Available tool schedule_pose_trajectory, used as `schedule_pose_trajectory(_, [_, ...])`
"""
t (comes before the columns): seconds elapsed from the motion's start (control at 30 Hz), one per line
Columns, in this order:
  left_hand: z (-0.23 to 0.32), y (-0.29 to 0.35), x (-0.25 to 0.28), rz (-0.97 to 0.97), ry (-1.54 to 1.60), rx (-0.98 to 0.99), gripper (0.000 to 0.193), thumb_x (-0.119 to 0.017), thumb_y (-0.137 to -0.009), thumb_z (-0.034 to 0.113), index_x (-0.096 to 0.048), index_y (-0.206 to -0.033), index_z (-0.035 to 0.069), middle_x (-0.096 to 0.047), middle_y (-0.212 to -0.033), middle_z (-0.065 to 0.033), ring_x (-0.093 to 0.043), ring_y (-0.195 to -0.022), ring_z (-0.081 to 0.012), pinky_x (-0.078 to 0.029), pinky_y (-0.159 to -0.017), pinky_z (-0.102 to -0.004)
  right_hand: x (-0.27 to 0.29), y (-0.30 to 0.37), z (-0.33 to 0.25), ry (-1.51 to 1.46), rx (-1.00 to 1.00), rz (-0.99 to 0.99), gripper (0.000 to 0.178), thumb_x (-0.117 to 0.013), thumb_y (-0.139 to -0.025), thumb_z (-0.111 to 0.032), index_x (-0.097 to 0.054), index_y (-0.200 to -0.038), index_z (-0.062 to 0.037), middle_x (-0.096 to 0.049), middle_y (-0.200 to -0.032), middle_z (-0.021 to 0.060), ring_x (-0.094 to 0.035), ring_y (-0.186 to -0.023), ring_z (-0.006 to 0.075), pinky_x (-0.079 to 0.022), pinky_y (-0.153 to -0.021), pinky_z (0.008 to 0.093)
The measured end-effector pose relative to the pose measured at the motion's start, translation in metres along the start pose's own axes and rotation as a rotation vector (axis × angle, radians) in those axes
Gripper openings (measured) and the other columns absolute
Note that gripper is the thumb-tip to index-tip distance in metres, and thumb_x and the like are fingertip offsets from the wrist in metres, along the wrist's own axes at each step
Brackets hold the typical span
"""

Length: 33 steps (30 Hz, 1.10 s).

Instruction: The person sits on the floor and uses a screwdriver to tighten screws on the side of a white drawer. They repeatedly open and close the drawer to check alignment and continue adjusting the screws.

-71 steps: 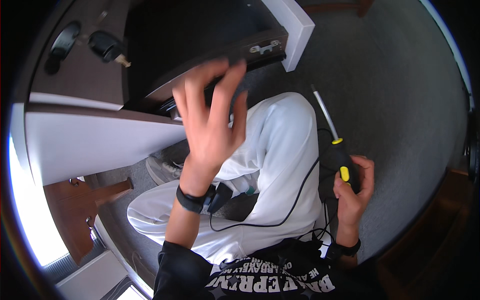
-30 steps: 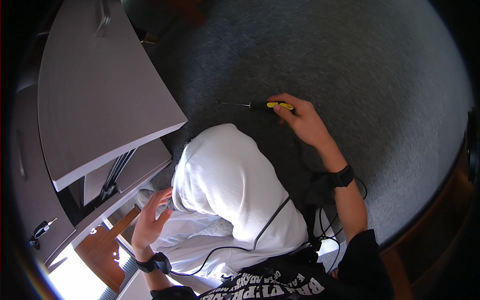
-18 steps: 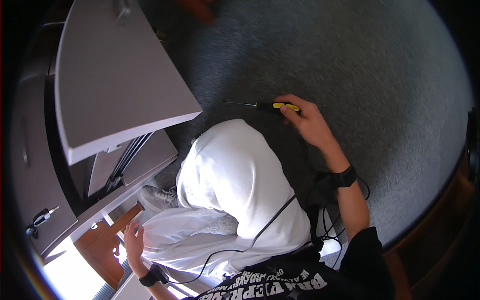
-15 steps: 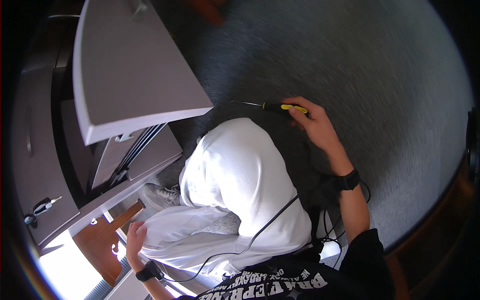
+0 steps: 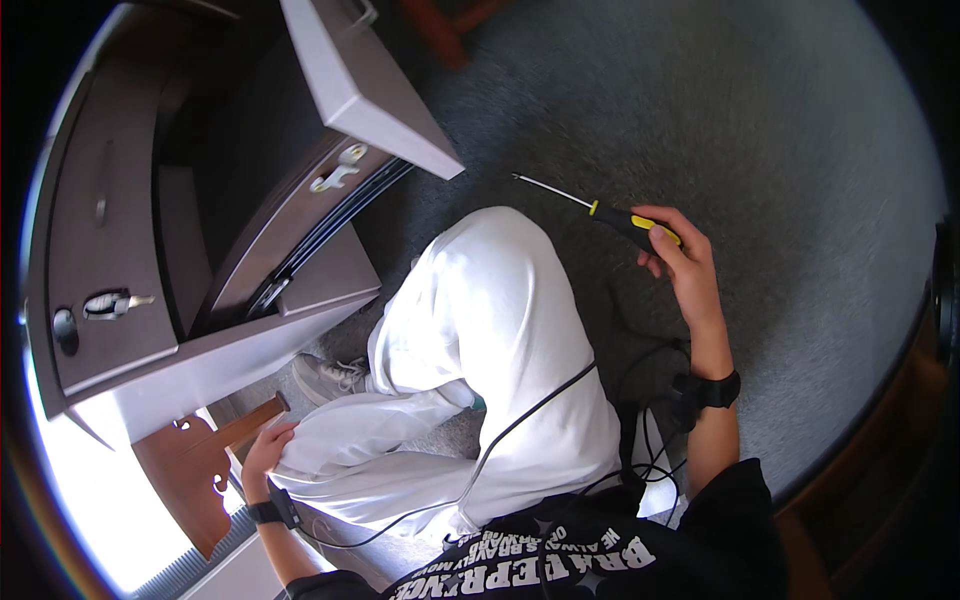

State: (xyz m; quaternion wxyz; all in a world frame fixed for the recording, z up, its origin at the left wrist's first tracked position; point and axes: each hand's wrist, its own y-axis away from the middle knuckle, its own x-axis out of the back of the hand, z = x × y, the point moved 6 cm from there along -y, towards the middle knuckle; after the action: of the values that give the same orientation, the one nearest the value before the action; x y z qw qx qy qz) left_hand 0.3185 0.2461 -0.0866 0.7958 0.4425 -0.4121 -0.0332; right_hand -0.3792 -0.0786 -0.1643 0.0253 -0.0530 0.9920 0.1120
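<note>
My right hand point(image 5: 685, 250) is closed around the black and yellow handle of a screwdriver point(image 5: 630, 222). Its thin metal shaft points up and left, the tip free in the air above the dark carpet. To the left stands a pulled-out drawer point(image 5: 395, 120), its grey-brown side bearing a metal fitting point(image 5: 340, 170) and a dark slide rail point(image 5: 340, 230). The screwdriver tip is apart from the drawer's front panel. My left hand point(image 5: 265, 455) lies on my white-trousered leg point(image 5: 350, 440), fingers extended over the cloth and holding nothing I can see.
Keys point(image 5: 118, 303) hang in the lock of the cabinet point(image 5: 100, 220) at far left. Below it is a brown wooden piece point(image 5: 185, 480). A black cable point(image 5: 530, 420) crosses my leg between the wrist bands. Another wooden leg point(image 5: 440, 30) stands at the top.
My right hand has moved right and slightly down with the screwdriver, away from the drawer. The view has shifted, so more of the drawer's side and inside shows. My left hand stays on my leg.
</note>
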Motion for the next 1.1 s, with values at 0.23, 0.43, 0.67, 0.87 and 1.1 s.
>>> schedule_pose_trajectory(0.23, [0.055,0.005,-0.007,0.051,-0.267,-0.089,0.028,-0.065,-0.095,0.020,-0.074,-0.115,0.002,-0.075,-0.102,-0.0165,-0.070,-0.095,-0.0293,-0.052,-0.085,-0.0353,-0.001,0.028,-0.047,-0.064,0.082,0.026,0.031,-0.057,-0.105,-0.021,-0.068,-0.125,-0.0004,-0.065,-0.094,0.0055,-0.060,-0.074,0.0094,-0.042,-0.061,0.0224])
schedule_pose_trajectory(0.43, [0.163,0.098,0.015,-0.017,-0.388,-0.102,0.019,-0.068,-0.092,0.015,-0.076,-0.104,0.002,-0.072,-0.092,-0.0189,-0.071,-0.084,-0.0365,-0.053,-0.073,-0.0398,-0.001,0.067,-0.102,-0.103,0.175,0.007,0.041,-0.052,-0.105,-0.025,-0.062,-0.130,0.0062,-0.066,-0.095,0.0145,-0.059,-0.072,0.0117,-0.041,-0.059,0.0231])
schedule_pose_trajectory(0.67, [0.310,0.122,-0.035,0.387,0.465,-0.719,0.053,-0.076,-0.083,0.009,-0.065,-0.134,-0.001,-0.065,-0.115,-0.0141,-0.064,-0.096,-0.0207,-0.054,-0.081,-0.0326,-0.056,0.111,-0.127,-0.107,0.182,-0.176,0.063,-0.056,-0.102,-0.045,-0.058,-0.126,0.0128,-0.065,-0.098,0.0223,-0.058,-0.062,0.0165,-0.041,-0.052,0.0246])
schedule_pose_trajectory(0.87, [0.351,0.103,-0.067,0.362,0.906,-0.880,0.043,-0.082,-0.084,0.003,-0.070,-0.125,0.000,-0.071,-0.109,-0.0088,-0.067,-0.097,-0.0153,-0.055,-0.082,-0.0289,-0.108,0.132,-0.120,-0.074,0.155,-0.340,0.065,-0.062,-0.098,-0.051,-0.062,-0.117,0.0118,-0.060,-0.098,0.0182,-0.060,-0.060,0.0167,-0.041,-0.047,0.0249])
schedule_pose_trajectory(1.1, [0.325,0.100,-0.073,0.381,1.067,-0.825,0.015,-0.074,-0.092,-0.002,-0.075,-0.107,-0.004,-0.076,-0.095,-0.0092,-0.072,-0.085,-0.0135,-0.058,-0.079,-0.0258,-0.129,0.139,-0.112,-0.033,0.138,-0.436,0.063,-0.060,-0.100,-0.049,-0.059,-0.120,0.0113,-0.062,-0.098,0.0209,-0.060,-0.061,0.0159,-0.041,-0.047,0.0245])
